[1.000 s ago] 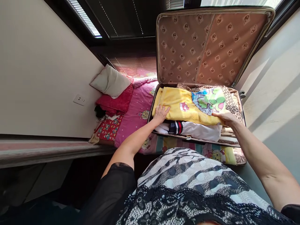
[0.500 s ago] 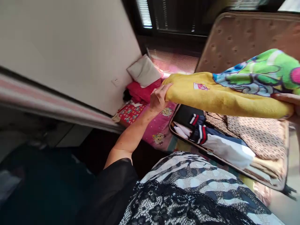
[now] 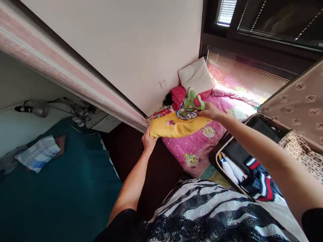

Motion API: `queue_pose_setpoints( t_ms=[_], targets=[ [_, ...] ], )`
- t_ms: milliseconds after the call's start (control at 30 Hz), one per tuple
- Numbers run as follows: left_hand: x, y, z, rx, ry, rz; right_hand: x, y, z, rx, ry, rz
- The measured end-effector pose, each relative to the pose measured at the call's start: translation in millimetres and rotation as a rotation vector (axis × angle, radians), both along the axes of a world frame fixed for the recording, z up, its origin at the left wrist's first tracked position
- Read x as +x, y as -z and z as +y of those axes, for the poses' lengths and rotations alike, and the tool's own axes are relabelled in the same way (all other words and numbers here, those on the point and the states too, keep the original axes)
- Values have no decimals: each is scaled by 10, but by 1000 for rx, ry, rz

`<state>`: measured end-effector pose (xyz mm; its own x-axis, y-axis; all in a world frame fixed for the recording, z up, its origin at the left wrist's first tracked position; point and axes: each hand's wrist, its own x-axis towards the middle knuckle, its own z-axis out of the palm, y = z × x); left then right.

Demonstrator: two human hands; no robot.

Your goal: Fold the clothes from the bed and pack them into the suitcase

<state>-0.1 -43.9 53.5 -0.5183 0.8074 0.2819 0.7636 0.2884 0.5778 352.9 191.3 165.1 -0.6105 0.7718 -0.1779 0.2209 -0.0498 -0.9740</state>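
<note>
Yellow fleece blanket (image 3: 176,127), one, folded, with a green, blue and red cartoon panel; held between two hands over the near left part of a pink bedspread (image 3: 186,144); whether its underside touches the bedspread cannot be told.

Left hand (image 3: 148,140): closed around the blanket's left end, thumb side uppermost.

Right hand (image 3: 210,111): gripping the opposite end beside the cartoon panel, its arm reaching across above the suitcase.

Pink bedspread: printed with cartoon lambs, spread beneath and beyond the blanket.

Bundled red cloth (image 3: 178,95), one: just behind the blanket, by the wall; a small black item (image 3: 168,100) next to it.

Cream pillow (image 3: 195,75), one: tilted in the corner, below a window (image 3: 277,22).

Wall socket (image 3: 163,83), white: left of the pillow.

Suitcase (image 3: 216,157), one, open, to the right, lid (image 3: 302,101) raised. Contents: navy garment (image 3: 257,181) with red and white stripes; brown-and-cream patterned fabric (image 3: 300,148).

Far left: teal bed sheet (image 3: 68,188); blue-and-white plaid pillow (image 3: 40,153) upon it; desk lamp (image 3: 40,110) behind.
</note>
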Motion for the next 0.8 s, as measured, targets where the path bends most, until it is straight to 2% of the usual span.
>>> queue_pose_setpoints(
  t_ms=[100, 167, 233, 300, 333, 400, 433, 567, 633, 700, 800],
  targets=[
    [-284, 193, -49, 27, -194, -49, -717, 90, 360, 122, -159, -6],
    [-381, 335, -30, -3, -218, -61, -1046, 91, 580, 242, -140, -160],
    [-398, 494, 16, -144, -133, -68, -1210, 104, 755, 340, 16, -417],
    [-342, 654, 71, -424, 31, -70, -1185, 153, 843, 372, 180, -619],
    [-293, 728, 99, -577, 113, -66, -1097, 190, 843, 372, 219, -667],
    [-161, 849, 154, -804, 219, -54, -781, 273, 746, 359, 228, -681],
    [-83, 892, 181, -856, 239, -48, -559, 313, 648, 346, 227, -666],
    [303, 936, 290, -836, 260, -10, 629, 388, -16, 245, 352, -584],
    [556, 885, 355, -793, 294, -3, 1312, 359, -477, 162, 494, -553],
    [864, 790, 434, -729, 329, -13, 1997, 302, -990, 68, 703, -525],
    [1438, 571, 566, -518, 425, -41, 2965, 232, -1806, -36, 1052, -537]
  ],
)
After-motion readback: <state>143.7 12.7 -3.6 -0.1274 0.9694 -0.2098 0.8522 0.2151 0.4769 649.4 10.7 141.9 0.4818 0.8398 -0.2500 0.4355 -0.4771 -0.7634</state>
